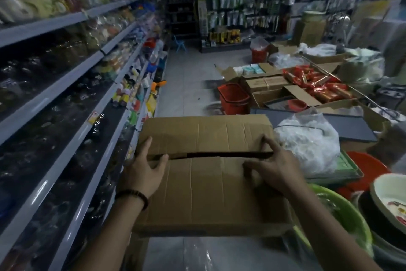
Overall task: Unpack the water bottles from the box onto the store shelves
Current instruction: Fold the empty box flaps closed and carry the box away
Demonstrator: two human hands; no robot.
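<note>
Left grip [142,167] open, fingers flat on the box [208,193] far flap, right grip [272,167] curled at the seam's right end, hold unclear; shelves [72,99] just left of the box, bottles unseen, presumably inside, so lift both flaps evenly, no tearing.

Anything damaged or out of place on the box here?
The cardboard box is worn: its top flaps are creased and wavy, with a dark gap along the seam where the left hand and right hand rest. No spill shows.
</note>
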